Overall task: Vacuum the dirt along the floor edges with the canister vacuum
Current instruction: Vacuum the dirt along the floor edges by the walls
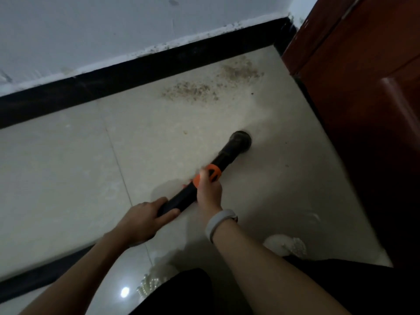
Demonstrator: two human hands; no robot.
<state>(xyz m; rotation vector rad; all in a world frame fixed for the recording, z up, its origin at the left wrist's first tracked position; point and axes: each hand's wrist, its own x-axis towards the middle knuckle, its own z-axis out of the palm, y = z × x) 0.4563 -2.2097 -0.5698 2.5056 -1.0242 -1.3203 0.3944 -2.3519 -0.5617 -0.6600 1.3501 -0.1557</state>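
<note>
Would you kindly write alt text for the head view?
Both hands, left hand and right hand, grip a black vacuum tube whose nozzle sits on pale floor tiles, short of scattered dirt beside the black baseboard and wooden door.

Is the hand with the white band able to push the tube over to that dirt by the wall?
Probably yes. The right hand already grips the vacuum tube, and only bare floor lies between its nozzle and the dirt.
</note>
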